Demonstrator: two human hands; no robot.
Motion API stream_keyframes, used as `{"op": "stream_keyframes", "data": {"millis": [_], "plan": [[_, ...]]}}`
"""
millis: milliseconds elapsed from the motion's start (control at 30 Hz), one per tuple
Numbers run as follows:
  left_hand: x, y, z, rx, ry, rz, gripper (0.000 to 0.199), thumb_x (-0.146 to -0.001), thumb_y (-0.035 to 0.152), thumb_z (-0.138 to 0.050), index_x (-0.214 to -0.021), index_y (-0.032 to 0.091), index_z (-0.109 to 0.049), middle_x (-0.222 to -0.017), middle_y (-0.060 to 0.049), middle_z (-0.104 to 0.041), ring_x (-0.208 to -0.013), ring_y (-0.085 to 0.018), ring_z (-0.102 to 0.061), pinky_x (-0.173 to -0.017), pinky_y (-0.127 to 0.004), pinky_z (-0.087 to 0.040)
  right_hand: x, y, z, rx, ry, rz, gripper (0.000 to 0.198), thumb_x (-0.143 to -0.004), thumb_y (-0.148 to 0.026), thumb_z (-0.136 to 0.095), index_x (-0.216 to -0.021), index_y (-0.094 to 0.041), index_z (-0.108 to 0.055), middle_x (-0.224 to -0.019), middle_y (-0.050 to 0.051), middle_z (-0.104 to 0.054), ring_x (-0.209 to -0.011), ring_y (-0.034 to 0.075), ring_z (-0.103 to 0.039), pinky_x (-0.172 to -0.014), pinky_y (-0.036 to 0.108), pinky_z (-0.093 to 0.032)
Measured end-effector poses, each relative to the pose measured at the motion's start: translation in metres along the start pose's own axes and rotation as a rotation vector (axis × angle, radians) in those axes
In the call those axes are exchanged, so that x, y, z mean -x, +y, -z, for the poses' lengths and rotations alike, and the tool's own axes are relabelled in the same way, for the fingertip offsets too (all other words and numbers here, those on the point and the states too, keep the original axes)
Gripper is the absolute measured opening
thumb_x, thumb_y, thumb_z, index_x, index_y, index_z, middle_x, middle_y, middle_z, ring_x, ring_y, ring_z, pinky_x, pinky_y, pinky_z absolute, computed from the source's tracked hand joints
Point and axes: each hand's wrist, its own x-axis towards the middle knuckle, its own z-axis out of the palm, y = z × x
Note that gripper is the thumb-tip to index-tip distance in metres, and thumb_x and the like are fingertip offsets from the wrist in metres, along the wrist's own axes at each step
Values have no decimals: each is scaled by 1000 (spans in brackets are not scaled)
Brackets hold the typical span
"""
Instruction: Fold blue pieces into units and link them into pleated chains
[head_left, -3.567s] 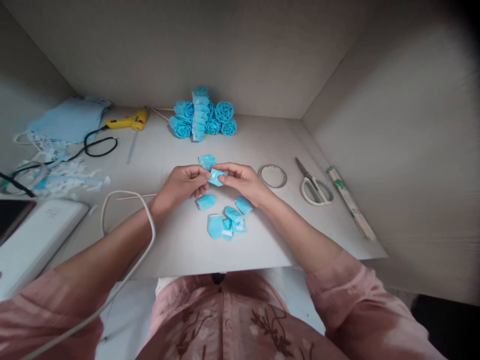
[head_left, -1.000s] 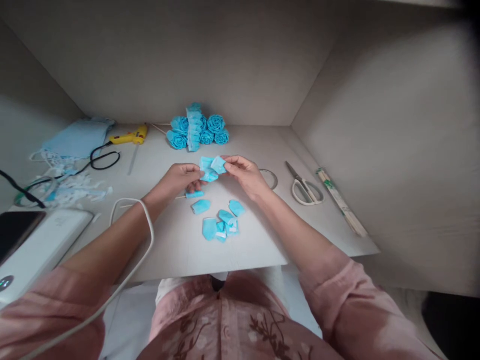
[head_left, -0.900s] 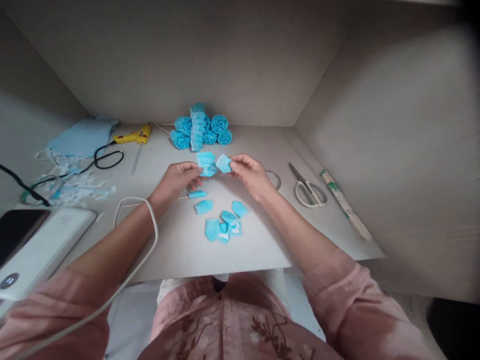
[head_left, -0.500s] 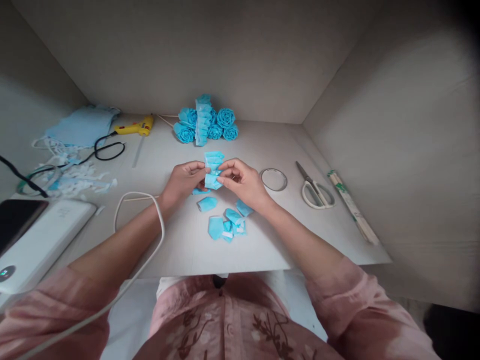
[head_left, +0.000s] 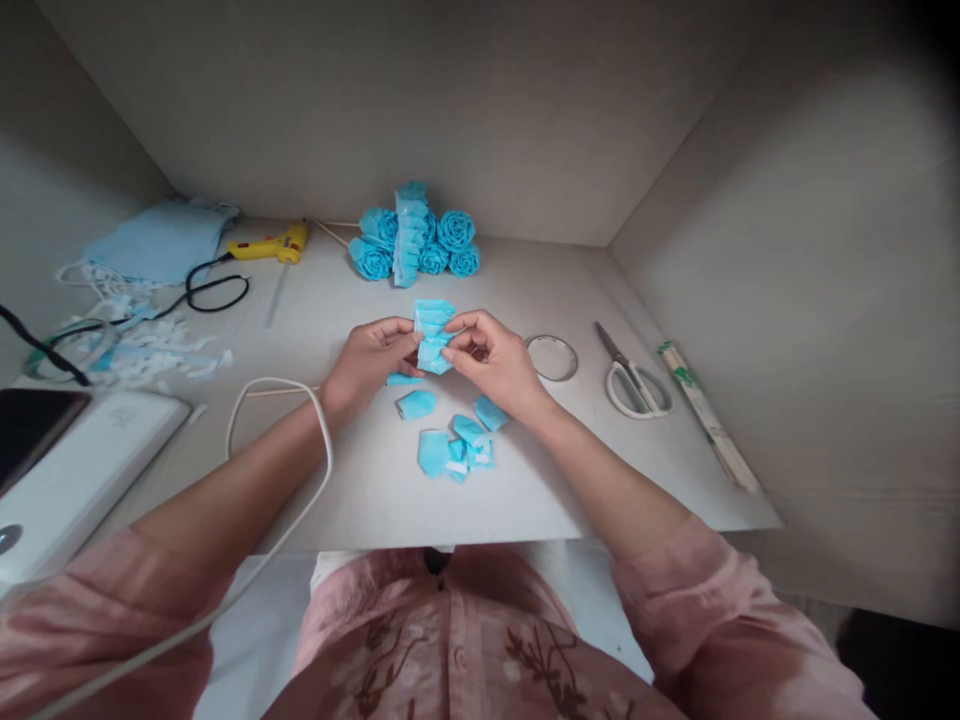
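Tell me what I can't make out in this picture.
All in the head view:
- Pleated blue strip: parts covered by the left hand and right hand.
- Wooden stick: runs behind the left wrist, hidden there.
- Dark slab: cut off by the left edge.
- Green marking on the stick bundle: too small to read.

Left grip (head_left: 370, 358) and right grip (head_left: 498, 362) pinch close together, forearms (head_left: 244, 488) angled inward.

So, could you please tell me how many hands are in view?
2: the left hand and the right hand, holding opposite sides of the blue pleated piece.
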Motion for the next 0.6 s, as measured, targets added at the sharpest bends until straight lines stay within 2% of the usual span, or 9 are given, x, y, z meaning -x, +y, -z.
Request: {"op": "stream_keyframes", "data": {"millis": [267,467,600], "plan": [[2,2,-1,57,-68,15,39,-63,41,-81,-85,12,-68,-73,-2,-67,-65,-13,-64,-65,-27,-58,-1,2,2,23,9,-1,21,-80,-24,-64,-100,-21,-58,-76,-4,-67,-67,10,-59,-67,25,-44],[4,4,-1,79,-87,33,36,-69,44,-77,-82,13,-66,-71,-3,-67,-66,-15,-66,-65,-29,-58,-1,1,3,22,10,-19,21,-80,-25,-63,-100,-21,-58,-76,-3,-67,-68,11,-59,-67,25,-43],[3,2,-2,33,-60,14,36,-63,40,-83,-81,13,-65,-68,0,-64,-64,-13,-63,-66,-29,-59,-1,0,2,35,3,-23,23,-80,-26,-64,-101,-22,-57,-76,-4,-67,-67,11,-58,-67,26,-43]]}}
